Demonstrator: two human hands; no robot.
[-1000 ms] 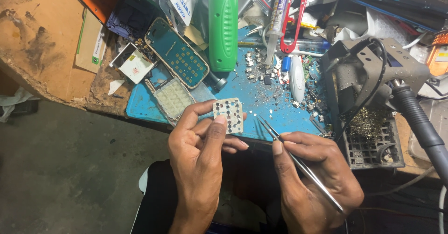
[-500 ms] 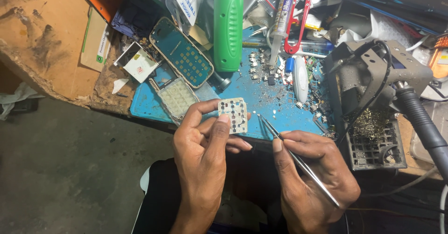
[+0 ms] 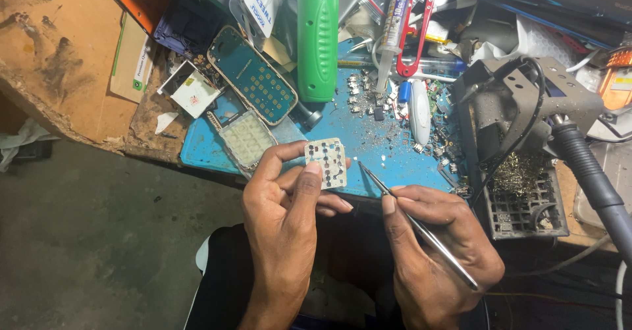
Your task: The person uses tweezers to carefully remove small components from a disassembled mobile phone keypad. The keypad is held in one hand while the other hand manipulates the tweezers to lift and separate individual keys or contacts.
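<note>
I judged the keypad sheet [image 3: 326, 162] light and flimsy, my left hand [image 3: 289, 205] fingers pinching its edges, while my right hand [image 3: 434, 251] fingers pinched tweezers [image 3: 415, 223] just beside the sheet.

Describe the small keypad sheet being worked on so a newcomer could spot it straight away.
Start at the blue work mat on the cluttered bench and go to its near edge. There the left hand pinches a small white rectangular keypad sheet. Unlike the white grid frame lying beside it, it is held up and dotted with dark round contacts.

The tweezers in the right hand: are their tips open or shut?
Shut, it seems: the tweezers narrow to one fine point, free of the keypad sheet. Right hand grips them.
</note>
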